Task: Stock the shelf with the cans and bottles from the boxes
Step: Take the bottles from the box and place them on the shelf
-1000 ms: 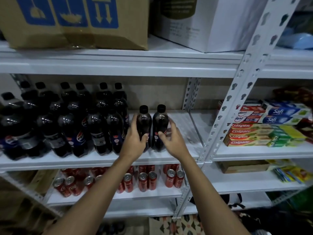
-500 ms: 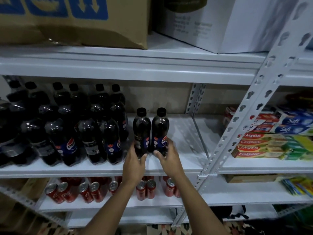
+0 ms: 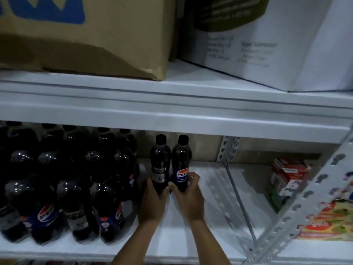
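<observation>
Two bottles held, bottle rows crowding left

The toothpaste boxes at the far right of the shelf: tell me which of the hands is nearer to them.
Right. The right hand, gripping the right bottle, sits closer to the toothpaste boxes. The left hand grips the left bottle, farther away beside the stocked bottles.

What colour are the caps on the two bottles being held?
Black, on both the left bottle and the right bottle; seen in the head view.
</observation>
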